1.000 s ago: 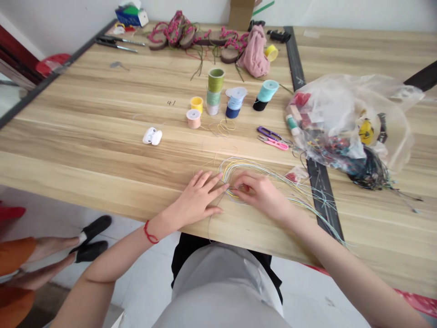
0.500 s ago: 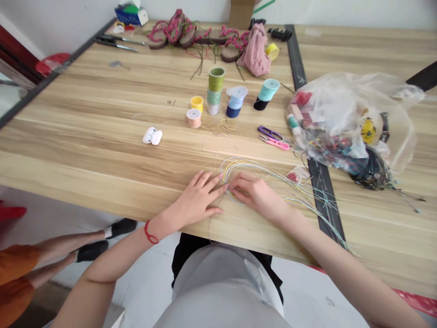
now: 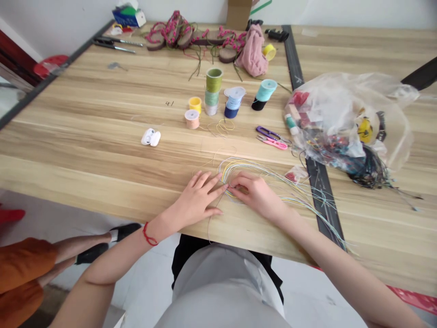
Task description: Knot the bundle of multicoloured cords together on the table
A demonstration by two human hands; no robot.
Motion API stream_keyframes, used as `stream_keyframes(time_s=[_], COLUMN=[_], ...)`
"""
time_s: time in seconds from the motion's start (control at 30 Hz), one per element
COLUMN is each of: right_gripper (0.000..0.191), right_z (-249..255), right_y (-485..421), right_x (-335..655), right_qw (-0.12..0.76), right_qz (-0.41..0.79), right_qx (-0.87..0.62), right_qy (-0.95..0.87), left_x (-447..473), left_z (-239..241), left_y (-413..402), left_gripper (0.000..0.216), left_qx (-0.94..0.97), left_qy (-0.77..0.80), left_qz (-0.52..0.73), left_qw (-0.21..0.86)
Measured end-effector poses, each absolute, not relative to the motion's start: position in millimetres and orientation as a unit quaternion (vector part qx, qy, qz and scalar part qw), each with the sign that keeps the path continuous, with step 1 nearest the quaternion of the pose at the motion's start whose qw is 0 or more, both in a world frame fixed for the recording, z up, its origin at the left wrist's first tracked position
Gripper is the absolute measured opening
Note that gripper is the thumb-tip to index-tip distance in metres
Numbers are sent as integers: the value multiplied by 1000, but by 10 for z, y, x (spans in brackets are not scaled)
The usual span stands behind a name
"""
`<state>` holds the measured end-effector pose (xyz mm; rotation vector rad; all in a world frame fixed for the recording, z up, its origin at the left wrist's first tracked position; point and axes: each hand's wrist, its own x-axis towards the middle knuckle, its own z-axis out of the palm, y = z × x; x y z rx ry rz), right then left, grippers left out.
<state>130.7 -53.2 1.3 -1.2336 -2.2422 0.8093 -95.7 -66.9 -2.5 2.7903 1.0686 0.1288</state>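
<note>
Near the far left corner of the desk (image 3: 102, 150) sits a small blue box (image 3: 129, 17) with something green and white poking out of the top. Along the far edge stands a cardboard box (image 3: 238, 13), but I can't see inside it. On the right lies a big clear plastic bag (image 3: 344, 114). It holds red bits, a round yellow thing and a dark tangle of cords.

In the middle of the desk stand spools of thread: yellow (image 3: 195, 104), peach (image 3: 192, 119), a green stack (image 3: 211, 91), a blue stack (image 3: 232, 102) and a teal one on black (image 3: 264, 90). Two small scissors (image 3: 269, 138), one purple and one pink, lie just left of the bag.

The thin threads (image 3: 269, 175) lie in a long bunch near the desk's front edge, between the hands and spreading right. The left hand (image 3: 198, 196), with a red string on its wrist (image 3: 149, 234), rests flat with its fingers apart, and its fingertips (image 3: 223, 186) touch the threads. The right hand (image 3: 256, 196) has its fingers curled close together, pinching the threads.
</note>
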Motion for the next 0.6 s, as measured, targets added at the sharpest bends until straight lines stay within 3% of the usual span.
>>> stream_keyframes(time_s=[0.2,0.4,0.6], right_gripper=[14,11,11], right_z=[19,-35,-45], right_y=[-544,-570,-565], right_x=[1367,1370,1361], right_qw=[238,254,249], right_qz=[289,293,295], right_qx=[-437,-438,-441], right_qy=[-818,-811,-810], left_x=[-962,-971,-958], left_z=[-38,-62,-73], left_y=[-678,-698,-719], left_gripper=[69,86,68], left_qx=[925,917,926], left_qy=[367,379,368], left_qz=[40,60,36], left_qw=[90,113,77])
